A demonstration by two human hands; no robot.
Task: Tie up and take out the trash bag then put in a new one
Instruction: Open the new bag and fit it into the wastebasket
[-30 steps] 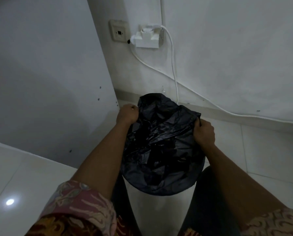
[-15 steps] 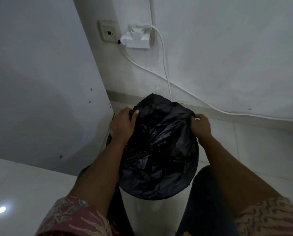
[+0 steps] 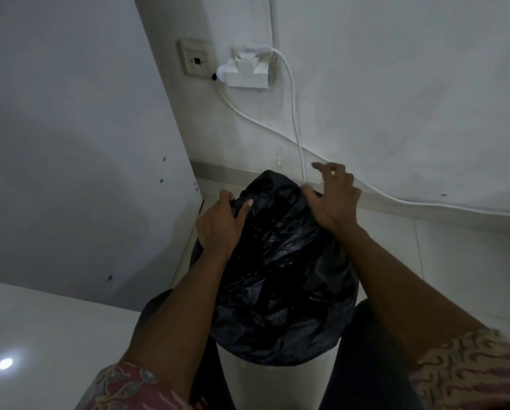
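While the left hand [image 3: 219, 224] grips the near-left edge of the black trash bag [image 3: 277, 276], its fingers curled over the plastic and its thumb laid across the top, the right hand [image 3: 335, 199] hovers at the bag's far right edge with its fingers spread and loosely lifted, holding nothing that shows; whether its thumb touches the plastic cannot be told. The bag sits in a white bin [image 3: 265, 380], its crumpled top bulging above the rim, and the bin stands between the person's legs in dark trousers [image 3: 366, 365]. Around it lies a pale tiled floor [image 3: 455, 261], near the corner where a white wall [image 3: 396, 84] meets a pale cabinet panel [image 3: 70, 143]. On the wall above the bag a switch plate [image 3: 196, 59] sits just beside a white plug adapter [image 3: 249, 71]. Two white cables [image 3: 295, 113] leave the adapter: one drops straight down behind the bag, the other slants down to the right along the skirting. Patterned sleeves [image 3: 129, 389] cover both upper forearms at the bottom edge.
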